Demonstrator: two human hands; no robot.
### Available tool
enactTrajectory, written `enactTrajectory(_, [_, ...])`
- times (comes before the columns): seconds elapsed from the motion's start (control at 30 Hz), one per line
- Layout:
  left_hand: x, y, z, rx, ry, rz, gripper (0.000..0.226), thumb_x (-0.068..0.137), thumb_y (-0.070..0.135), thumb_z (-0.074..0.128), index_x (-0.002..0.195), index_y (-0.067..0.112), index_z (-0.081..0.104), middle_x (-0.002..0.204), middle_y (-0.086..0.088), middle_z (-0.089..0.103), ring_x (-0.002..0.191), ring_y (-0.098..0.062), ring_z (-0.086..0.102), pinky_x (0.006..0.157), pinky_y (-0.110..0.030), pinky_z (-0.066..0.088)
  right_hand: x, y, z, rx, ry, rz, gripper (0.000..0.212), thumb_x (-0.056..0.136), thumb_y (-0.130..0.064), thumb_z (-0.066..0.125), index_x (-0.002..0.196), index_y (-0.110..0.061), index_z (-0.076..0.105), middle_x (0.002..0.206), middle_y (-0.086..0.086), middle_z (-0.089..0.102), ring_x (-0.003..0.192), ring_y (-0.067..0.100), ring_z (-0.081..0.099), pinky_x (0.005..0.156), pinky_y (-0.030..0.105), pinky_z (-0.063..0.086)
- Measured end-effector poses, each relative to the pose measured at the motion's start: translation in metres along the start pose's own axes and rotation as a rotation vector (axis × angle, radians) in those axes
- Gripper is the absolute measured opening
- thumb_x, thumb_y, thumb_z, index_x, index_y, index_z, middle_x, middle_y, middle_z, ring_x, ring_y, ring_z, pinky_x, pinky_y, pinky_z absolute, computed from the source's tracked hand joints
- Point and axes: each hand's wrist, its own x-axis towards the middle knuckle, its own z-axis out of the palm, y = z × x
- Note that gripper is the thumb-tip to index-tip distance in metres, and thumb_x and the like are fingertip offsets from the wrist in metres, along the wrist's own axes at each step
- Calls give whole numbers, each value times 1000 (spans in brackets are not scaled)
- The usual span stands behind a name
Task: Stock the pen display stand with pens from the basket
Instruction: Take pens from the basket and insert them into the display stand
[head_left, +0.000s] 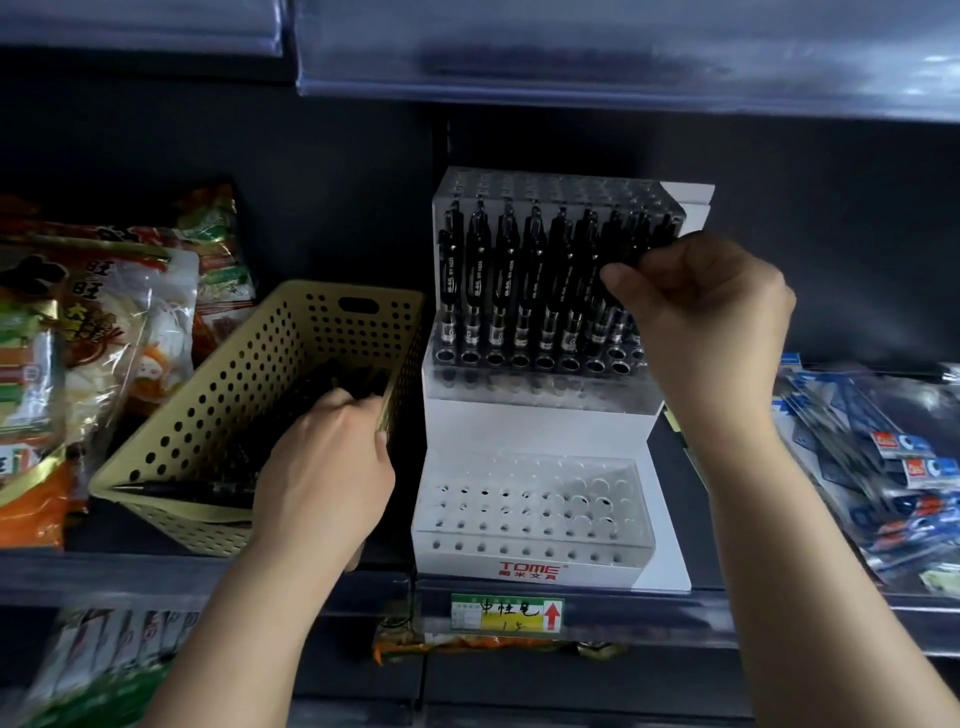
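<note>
At the right end of the pen display stand's (535, 415) upper tier, a black pen (632, 255) is pinched between the thumb and fingertips of the right hand (706, 312). It tilts against the row of upright pens (498, 280). Just left of the stand sits the perforated basket (249, 364). The left hand (332, 457) reaches inside it, fingers curled over dark pens; whether it holds one I cannot tell. Snack packets (104, 312) lie further left and bagged stationery (883, 452) to the right.

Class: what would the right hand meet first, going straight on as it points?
The right hand, pinching a black pen, would likely meet the row of black pens in the white-and-clear plastic display stand.
</note>
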Motion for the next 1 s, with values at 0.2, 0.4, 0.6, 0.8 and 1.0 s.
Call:
enactTrajectory(0.2, [0,-1,1,-27,-7,-1,29,92,13,48,119,12,61,112,-2,59,91,-25,61,73,-34,48,2,1,1,-71,-23,11,19,75,-31,77,70,-18,65,57,-19,56,51,2,52,55,17,38])
enactTrajectory(0.4, [0,-3,2,-56,11,2,32,93,14,48,124,13,59,117,-1,58,94,-24,61,74,-32,47,1,6,3,-90,-51,25,23,75,-32,77,69,-14,64,57,-15,59,52,6,54,57,21,42])
enactTrajectory(0.6, [1,-4,2,-64,7,-2,33,93,15,48,125,14,58,119,-1,58,96,-23,61,73,-29,44,3,12,2,-83,-102,41,32,74,-40,77,67,-12,63,57,-1,64,55,24,61,61,40,53])
enactTrajectory(0.8, [1,-12,2,-87,-59,-28,30,98,26,43,119,18,62,110,0,64,95,-20,61,74,-30,47,-5,-15,-1,164,131,-23,46,87,-41,64,56,-11,46,47,1,46,47,12,36,48,27,30])
enactTrajectory(1.0, [-2,-25,-6,-168,-230,-32,33,99,30,38,90,12,64,75,-3,62,70,-18,58,65,-36,46,-50,-42,41,126,-534,14,40,90,-44,58,64,-14,60,55,3,63,49,19,61,50,35,52])
